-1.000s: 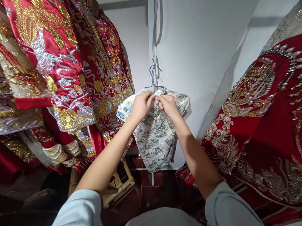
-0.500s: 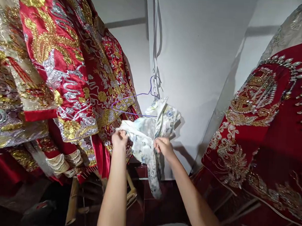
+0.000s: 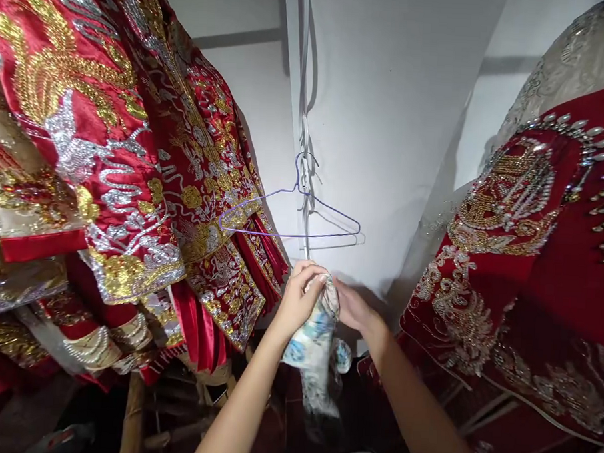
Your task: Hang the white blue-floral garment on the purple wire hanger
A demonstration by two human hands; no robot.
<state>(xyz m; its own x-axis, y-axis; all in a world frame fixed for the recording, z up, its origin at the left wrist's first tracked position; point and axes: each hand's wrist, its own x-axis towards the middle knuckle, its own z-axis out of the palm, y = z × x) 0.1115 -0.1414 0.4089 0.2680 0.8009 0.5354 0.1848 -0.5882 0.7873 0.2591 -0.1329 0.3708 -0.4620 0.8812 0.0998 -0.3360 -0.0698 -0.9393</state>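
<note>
A white garment with a blue and green pattern (image 3: 314, 340) hangs bunched from my hands, its lower part blurred by motion. My left hand (image 3: 303, 295) pinches its top edge between thumb and fingers. On the other side, my right hand (image 3: 352, 305) is against the garment's upper right edge, its fingertips hidden behind the cloth. Just above both hands, a thin purple hanger (image 3: 286, 234) hangs bare, apart from the garment.
Red embroidered garments (image 3: 196, 135) with gold and silver beading fill the left side. At the right stands another beaded red garment (image 3: 555, 264). A white hanging strip (image 3: 303, 66) runs down the pale wall (image 3: 396, 124). Bamboo poles (image 3: 132, 413) show at lower left.
The patterned garment has come off the purple hanger and moved down, now gathered instead of spread. My left hand has shifted right, close to my right hand. The whole hanger is now visible.
</note>
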